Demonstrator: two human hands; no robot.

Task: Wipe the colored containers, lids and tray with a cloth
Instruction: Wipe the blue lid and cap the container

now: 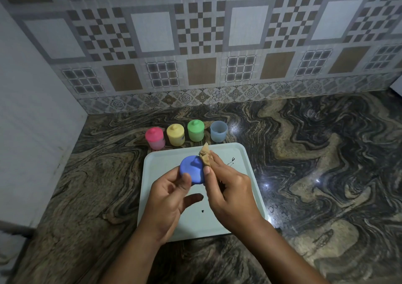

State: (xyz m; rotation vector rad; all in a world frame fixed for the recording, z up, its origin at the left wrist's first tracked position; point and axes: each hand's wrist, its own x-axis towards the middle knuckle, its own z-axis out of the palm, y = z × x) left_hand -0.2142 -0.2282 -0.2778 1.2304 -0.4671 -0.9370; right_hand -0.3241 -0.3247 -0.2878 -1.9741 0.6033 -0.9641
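The left hand point(171, 196) grips the blue lid point(192, 170) above the tray point(239, 153), its top facing up, while the right hand point(228, 188) pinches the cloth point(205, 156) against its right edge

Views: I see through one head-worn camera only.
Position: above the near edge of the counter point(326, 174).
Facing: forward and down; the wall point(195, 33) fills the upper half of the frame.
Nearness: close, wide-angle; the tray point(235, 159) sits just below frame centre.
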